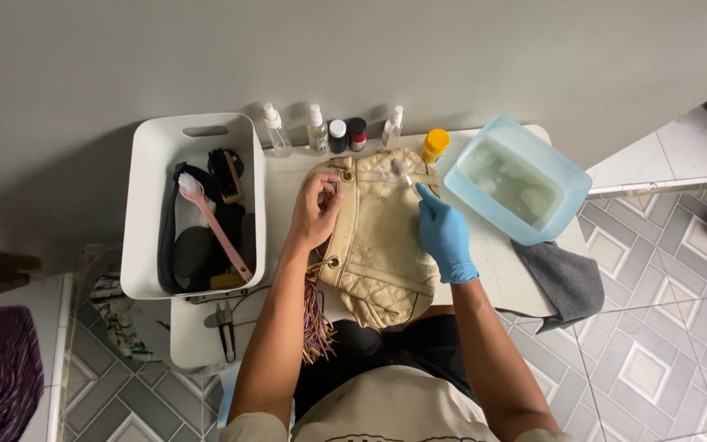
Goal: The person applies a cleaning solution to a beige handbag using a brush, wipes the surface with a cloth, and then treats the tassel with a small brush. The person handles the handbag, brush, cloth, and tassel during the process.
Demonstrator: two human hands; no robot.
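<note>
A cream quilted handbag [378, 245] lies on the small white table [497, 270] in front of me, with a purple-and-tan tassel [316, 321] hanging off its left side. My bare left hand [314, 214] grips the bag's left edge near a brass ring. My right hand [443, 236], in a blue glove, holds a small white brush [405, 173] against the bag's soapy top part.
A white bin [145, 221] at left holds a pink brush [213, 223], black brushes and cloths. Spray bottles [276, 131], small jars [347, 135] and a yellow-capped bottle [434, 145] line the wall. A blue tub of water [517, 180] stands right, a grey cloth [562, 282] beside it. Small snips [226, 325] lie below the bin.
</note>
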